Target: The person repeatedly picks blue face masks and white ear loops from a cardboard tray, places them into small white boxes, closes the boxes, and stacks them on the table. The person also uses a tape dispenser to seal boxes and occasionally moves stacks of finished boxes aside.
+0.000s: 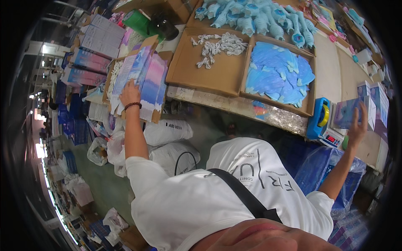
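My left hand [130, 94], with a beaded bracelet at the wrist, lies on a stack of flat, printed cartons [154, 83] in pink, purple and blue. Its fingers bend over the carton edges, and whether they grip one is hidden. At the far right, my right hand [358, 124] has its fingers apart against the side of a printed blue-purple box [348, 113]. That box stands on or right by a digital weighing scale [331, 138] with a lit red display. A blue tape dispenser [317, 117] with a yellow roll sits beside the scale.
Ahead, a cardboard tray holds bundled white cables [224, 47]; another holds blue wing-like pieces [279, 73]. Pale-blue plastic handles [260, 18] are heaped behind. More printed boxes [378, 103] stand right. White resin sacks [169, 131] and a plastic-covered blue crate [333, 175] are below the table.
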The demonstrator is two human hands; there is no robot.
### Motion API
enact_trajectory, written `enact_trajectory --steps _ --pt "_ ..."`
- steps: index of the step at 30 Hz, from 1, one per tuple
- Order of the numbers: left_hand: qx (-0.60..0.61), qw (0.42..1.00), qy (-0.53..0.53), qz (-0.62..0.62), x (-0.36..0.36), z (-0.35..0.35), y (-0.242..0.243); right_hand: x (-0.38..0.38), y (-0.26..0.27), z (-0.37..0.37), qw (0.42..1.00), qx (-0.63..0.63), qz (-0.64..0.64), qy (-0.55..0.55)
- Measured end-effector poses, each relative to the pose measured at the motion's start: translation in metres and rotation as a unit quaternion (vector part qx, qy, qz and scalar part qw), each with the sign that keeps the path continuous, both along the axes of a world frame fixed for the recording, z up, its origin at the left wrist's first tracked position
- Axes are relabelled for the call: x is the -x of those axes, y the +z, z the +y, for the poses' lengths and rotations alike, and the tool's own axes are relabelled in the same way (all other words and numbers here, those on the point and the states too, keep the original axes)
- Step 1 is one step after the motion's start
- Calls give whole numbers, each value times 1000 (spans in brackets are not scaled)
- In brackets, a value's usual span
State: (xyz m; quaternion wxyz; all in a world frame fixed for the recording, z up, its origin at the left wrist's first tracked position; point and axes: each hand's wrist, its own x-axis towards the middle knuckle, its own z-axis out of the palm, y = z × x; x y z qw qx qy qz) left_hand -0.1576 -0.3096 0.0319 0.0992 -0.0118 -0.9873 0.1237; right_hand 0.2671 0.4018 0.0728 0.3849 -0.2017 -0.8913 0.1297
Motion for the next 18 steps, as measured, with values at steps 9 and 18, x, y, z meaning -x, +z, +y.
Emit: enact_trajectory --steps 9,18 --pt "-178 822 -541 27 -74 200 49 132 -66 -236 670 641 1 374" --pt "-181 766 -616 -11 -160 294 19 69 -90 -242 520 828 -86 191"
